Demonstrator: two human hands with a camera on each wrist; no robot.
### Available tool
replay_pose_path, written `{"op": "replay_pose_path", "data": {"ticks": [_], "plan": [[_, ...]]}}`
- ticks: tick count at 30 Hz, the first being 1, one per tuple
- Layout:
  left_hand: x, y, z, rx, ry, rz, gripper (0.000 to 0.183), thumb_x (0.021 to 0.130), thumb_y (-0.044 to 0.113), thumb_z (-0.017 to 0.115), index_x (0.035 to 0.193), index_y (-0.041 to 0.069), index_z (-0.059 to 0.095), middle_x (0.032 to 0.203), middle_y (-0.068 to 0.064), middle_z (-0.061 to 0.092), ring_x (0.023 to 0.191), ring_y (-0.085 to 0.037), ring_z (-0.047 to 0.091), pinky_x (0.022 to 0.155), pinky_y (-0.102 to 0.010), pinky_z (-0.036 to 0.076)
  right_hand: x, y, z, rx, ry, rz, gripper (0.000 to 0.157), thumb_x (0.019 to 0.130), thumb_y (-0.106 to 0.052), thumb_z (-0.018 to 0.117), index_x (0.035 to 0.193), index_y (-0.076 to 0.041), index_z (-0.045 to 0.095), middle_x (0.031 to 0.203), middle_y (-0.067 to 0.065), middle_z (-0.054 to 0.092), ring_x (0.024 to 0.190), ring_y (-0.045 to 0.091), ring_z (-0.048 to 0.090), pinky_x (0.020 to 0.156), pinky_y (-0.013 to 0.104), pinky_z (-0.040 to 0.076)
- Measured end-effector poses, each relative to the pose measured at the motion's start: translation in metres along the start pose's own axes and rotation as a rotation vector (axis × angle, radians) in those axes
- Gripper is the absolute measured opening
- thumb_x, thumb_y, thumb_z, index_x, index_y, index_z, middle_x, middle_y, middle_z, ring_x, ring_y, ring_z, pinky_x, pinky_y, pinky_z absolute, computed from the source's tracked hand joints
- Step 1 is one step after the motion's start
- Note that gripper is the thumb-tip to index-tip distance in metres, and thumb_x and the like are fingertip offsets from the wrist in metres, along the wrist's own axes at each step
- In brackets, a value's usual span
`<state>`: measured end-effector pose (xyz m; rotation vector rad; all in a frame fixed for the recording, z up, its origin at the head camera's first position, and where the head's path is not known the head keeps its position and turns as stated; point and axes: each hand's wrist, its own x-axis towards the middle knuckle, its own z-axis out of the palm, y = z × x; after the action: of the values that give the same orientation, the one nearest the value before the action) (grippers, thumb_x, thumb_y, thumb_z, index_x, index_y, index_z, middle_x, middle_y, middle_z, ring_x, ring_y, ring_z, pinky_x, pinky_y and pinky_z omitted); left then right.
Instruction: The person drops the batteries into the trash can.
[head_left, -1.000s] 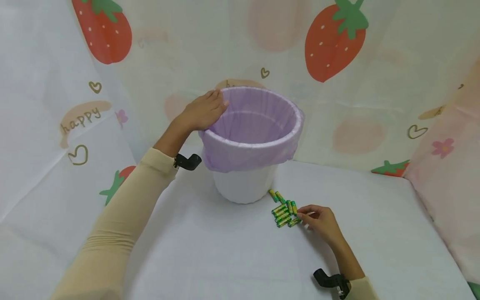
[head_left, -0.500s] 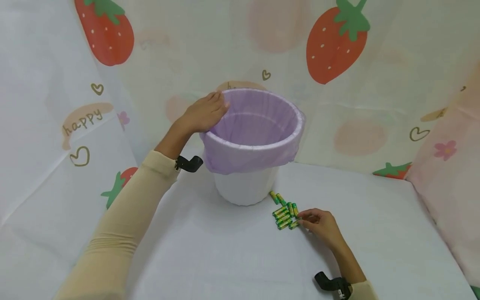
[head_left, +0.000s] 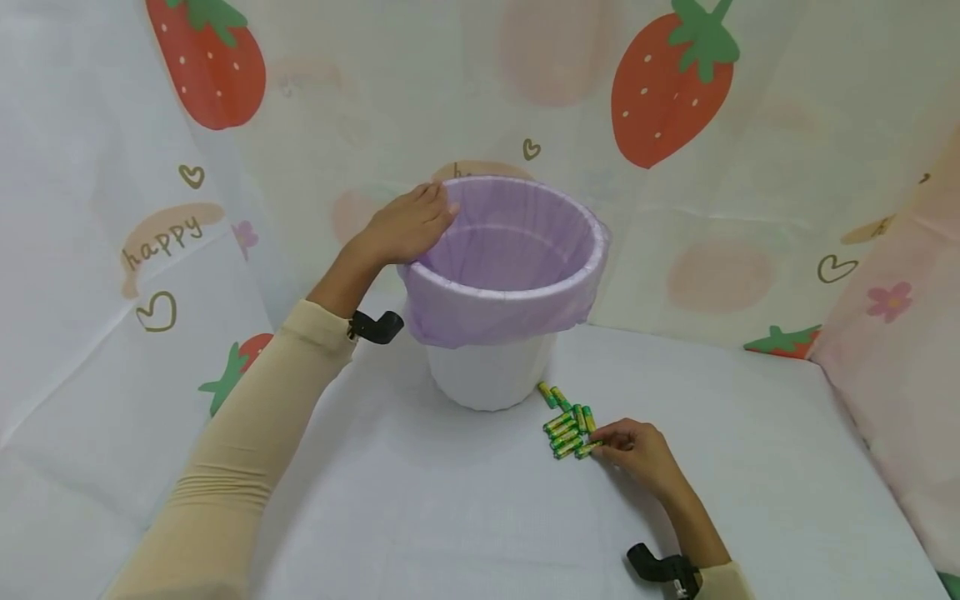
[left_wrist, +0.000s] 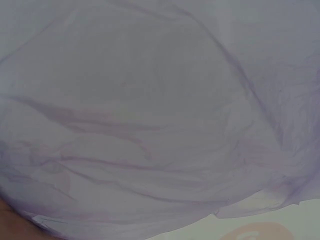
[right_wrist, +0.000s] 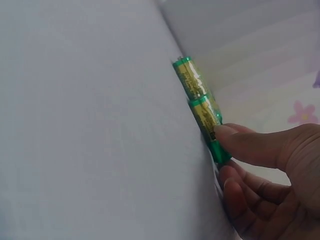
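A white trash bin (head_left: 491,375) stands upright on the white-covered table, lined with a lilac bag (head_left: 510,321) folded over its rim. My left hand (head_left: 408,223) grips the rim at its left side; some of the fingers are hidden. The left wrist view is filled by the translucent bag (left_wrist: 150,140). To the bin's right front lie several small green-and-yellow batteries (head_left: 564,435). At their near right edge my right hand (head_left: 637,450) pinches one battery (right_wrist: 206,119) between thumb and fingers, low at the tabletop. Another battery (right_wrist: 190,77) lies just beyond it.
White cloth covers the table (head_left: 420,517). Behind and at both sides hang sheets printed with strawberries (head_left: 673,87), hearts and flowers. A black wrist mount (head_left: 660,567) sits on the right forearm, another mount (head_left: 377,327) on the left.
My right hand has shifted slightly down and left, and its fingers have closed in on the nearest battery. The left hand stays on the bin's rim.
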<state>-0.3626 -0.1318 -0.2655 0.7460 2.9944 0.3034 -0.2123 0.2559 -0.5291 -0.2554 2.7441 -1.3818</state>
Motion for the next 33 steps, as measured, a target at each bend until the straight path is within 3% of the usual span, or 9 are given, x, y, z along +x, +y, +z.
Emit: {"op": "replay_pose_path", "data": {"ticks": [9, 22, 33], "plan": [[-0.0064, -0.0005, 0.0033, -0.004, -0.014, -0.010, 0.066, 0.111, 0.037, 0.013, 0.158, -0.009, 0.008, 0.166, -0.026, 0.002, 0.155, -0.038, 0.001, 0.127, -0.043, 0.003, -0.0032, 0.0005, -0.0004, -0.020, -0.070, -0.010, 0.014, 0.084, -0.005, 0.082, 0.096, -0.010, 0.079, 0.087, 0.000, 0.068, 0.079, 0.017, 0.058, 0.063, 0.025, 0.050], [0.0006, 0.0008, 0.0025, 0.008, 0.003, 0.008, 0.066, 0.112, 0.037, 0.014, 0.157, -0.011, 0.008, 0.166, -0.028, 0.004, 0.155, -0.039, 0.002, 0.127, -0.043, 0.003, -0.0035, -0.0045, -0.0072, -0.005, -0.112, -0.018, 0.016, 0.083, -0.002, 0.081, 0.097, -0.008, 0.078, 0.085, 0.003, 0.066, 0.077, 0.018, 0.059, 0.058, 0.026, 0.052], [0.0013, 0.0002, 0.0002, 0.012, 0.009, 0.014, 0.066, 0.112, 0.037, 0.015, 0.157, -0.011, 0.010, 0.166, -0.028, 0.004, 0.155, -0.039, 0.002, 0.127, -0.043, 0.003, -0.0013, -0.0048, -0.0053, -0.042, -0.112, -0.045, 0.020, 0.080, -0.003, 0.084, 0.099, -0.009, 0.078, 0.088, 0.002, 0.067, 0.079, 0.017, 0.058, 0.065, 0.026, 0.051]]}}
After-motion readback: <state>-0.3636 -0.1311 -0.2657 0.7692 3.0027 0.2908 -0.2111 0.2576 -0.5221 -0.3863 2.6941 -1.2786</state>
